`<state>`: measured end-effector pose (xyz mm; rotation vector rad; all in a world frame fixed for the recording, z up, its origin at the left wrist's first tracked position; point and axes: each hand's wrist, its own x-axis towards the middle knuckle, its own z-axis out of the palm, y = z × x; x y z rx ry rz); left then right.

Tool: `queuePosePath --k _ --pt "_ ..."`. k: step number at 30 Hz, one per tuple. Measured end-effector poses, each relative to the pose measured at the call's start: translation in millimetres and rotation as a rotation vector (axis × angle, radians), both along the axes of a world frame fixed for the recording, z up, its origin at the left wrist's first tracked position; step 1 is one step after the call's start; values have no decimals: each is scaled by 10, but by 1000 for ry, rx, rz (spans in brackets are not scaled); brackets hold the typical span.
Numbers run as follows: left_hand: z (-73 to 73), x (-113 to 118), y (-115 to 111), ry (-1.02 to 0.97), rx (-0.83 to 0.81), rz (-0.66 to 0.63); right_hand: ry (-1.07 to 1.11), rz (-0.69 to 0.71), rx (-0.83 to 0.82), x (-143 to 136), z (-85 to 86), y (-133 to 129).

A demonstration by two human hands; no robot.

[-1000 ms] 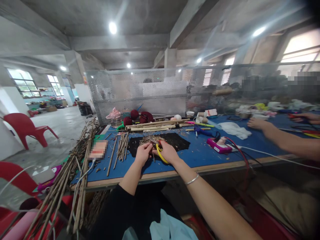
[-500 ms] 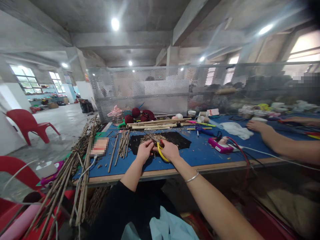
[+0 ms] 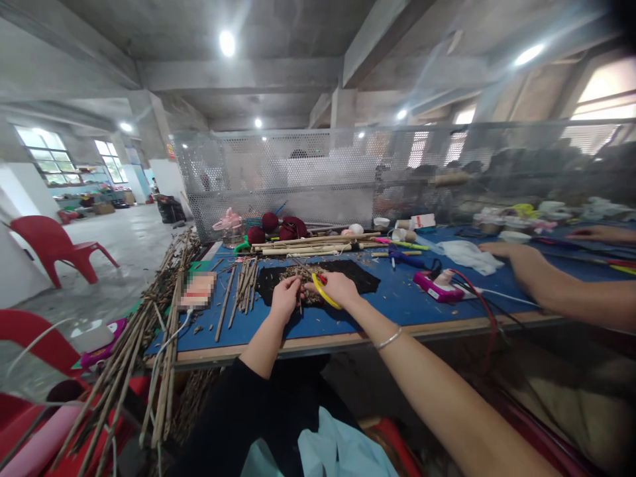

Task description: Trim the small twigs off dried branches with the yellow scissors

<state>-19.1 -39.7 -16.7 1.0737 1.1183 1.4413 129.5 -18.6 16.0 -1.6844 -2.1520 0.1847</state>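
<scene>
Yellow plastic loops make up the handles of the scissors (image 3: 334, 302), gripped in the right hand (image 3: 340, 289) with fingers curled around them, close above the near half of the desk (image 3: 397, 320). Beside it, the left hand (image 3: 287, 296) pinches a short brown stick (image 3: 300, 305) between thumb and fingertips; at this size and blur, I cannot tell whether the blades touch it. The stick should be light, stiff and dry, likely to snap if bent, with rough bark giving a sure grip; a pinch near one end suits it. The scissors look rigid and a little heavier, best held by the loops.

Under both hands lies a soft black cloth (image 3: 366, 281), matt and creased, strewn with curly, papery shavings (image 3: 285, 271). Knobbly cut twigs (image 3: 246, 283) lie roughly parallel just to its left, and a glossy purple power strip (image 3: 434, 289) sits well to its right. Beyond the cloth come smooth, pale rods (image 3: 298, 252), then round, fuzzy maroon balls (image 3: 270, 222), and finally a grey perforated metal screen (image 3: 278, 159).
</scene>
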Motion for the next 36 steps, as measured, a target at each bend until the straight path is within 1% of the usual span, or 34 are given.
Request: queuePosePath --k 2,3,5,7,8,9,11,14,16,18,20,24,28,30,33,36 --pt "13 1 -1 -19 -21 6 85 47 -92 32 124 76" --pt "19 1 -1 -23 -29 10 154 63 -172 48 192 107" --pt "24 2 -1 -22 -38 15 370 97 -337 84 322 149" --pt "20 0 2 -21 -37 15 545 117 -403 130 413 159" --pt "15 -2 4 -20 -32 12 586 110 -415 158 434 154" --pt "10 -4 7 -20 -27 9 598 98 -425 187 436 143" --pt "3 -6 10 -20 -20 4 570 77 -469 245 384 106" --pt "7 -5 8 -9 -30 10 565 126 -604 285 215 34" --pt "15 -2 2 1 -34 18 556 162 -644 265 99 2" --pt "24 0 -6 7 -32 20 538 188 -632 212 19 6" --pt "32 1 -14 12 -32 16 536 206 -594 148 -10 45" --pt "36 1 -22 17 -38 12 575 192 -495 69 47 135" --pt "19 1 -8 4 -37 6 535 151 -402 119 107 139" --pt "10 0 0 5 -34 5 484 138 -413 166 91 130" --pt "5 -1 6 5 -36 7 411 140 -464 197 12 144" --pt "7 -3 6 2 -41 6 412 163 -455 156 -63 188"
